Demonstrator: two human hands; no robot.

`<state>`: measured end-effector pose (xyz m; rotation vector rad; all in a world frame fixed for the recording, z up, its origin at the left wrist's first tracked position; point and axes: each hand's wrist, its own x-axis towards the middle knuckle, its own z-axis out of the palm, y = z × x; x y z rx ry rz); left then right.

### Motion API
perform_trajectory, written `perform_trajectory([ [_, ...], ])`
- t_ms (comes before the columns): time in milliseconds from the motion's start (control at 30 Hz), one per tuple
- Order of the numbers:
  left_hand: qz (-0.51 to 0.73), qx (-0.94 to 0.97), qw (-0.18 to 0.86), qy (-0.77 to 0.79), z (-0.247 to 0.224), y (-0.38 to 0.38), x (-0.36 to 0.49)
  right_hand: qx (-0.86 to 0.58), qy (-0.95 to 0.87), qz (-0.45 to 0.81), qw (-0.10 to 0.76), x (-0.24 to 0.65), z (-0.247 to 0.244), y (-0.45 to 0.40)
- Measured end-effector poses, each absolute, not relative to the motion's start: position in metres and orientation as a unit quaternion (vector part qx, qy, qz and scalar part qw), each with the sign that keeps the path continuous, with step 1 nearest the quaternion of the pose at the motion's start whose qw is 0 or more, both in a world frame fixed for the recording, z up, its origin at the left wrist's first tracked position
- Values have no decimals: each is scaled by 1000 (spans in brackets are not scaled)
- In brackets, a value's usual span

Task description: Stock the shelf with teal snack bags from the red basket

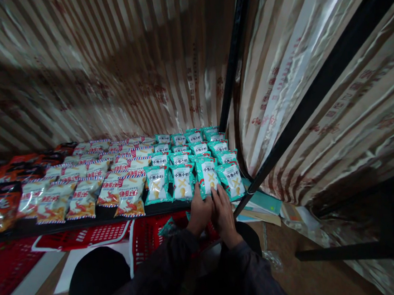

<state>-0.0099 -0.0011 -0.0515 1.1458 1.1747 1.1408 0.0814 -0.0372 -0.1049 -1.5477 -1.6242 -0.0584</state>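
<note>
Rows of teal and white snack bags stand on a black shelf (167, 208). Both my hands are at the lower part of one front-row teal bag (207, 174), second from the right end. My left hand (201, 211) has its fingers at the bag's lower left edge. My right hand (223, 213) touches its bottom right, fingers slightly apart. Neighbouring teal bags stand on both sides, one on the left (183, 182) and one on the right (233, 181).
White and orange snack bags (131, 193) and orange bags (0, 208) fill the shelf leftward. Red baskets (146, 238) lie below. A black post (263, 169) rises at the right, before striped curtains (315, 88). Papers (262, 201) lie beside it.
</note>
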Motion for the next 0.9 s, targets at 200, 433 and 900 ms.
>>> perform_trajectory([
  [200, 444, 598, 429, 511, -46, -18, -10, -650, -666, -41, 365, 81, -103, -37],
  [433, 425, 682, 323, 500, -69, -15, -12, -655, -671, -25, 347, 82, -104, -32],
  [900, 398, 758, 197, 479, -72, -9, -10, -626, -675, -35, 388, 84, -110, -25],
])
